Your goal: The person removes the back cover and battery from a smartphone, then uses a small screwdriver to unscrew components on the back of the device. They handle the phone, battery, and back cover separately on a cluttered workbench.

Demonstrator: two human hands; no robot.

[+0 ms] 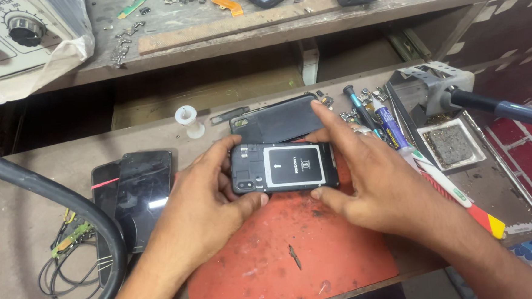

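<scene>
An opened smartphone (284, 167), its back cover removed and its battery exposed, is held flat over the red work mat (284, 258) at the middle of the bench (31, 180). The left hand (205, 201) is closed on the camera end in a narrow grip, and the right hand (377, 180) is clamped on the other end between thumb and fingers. The detached black back cover (276, 121) lies just behind. The inspection step appears to be in hand; a tool from the cluster beside the right hand is judged necessary next.
</scene>
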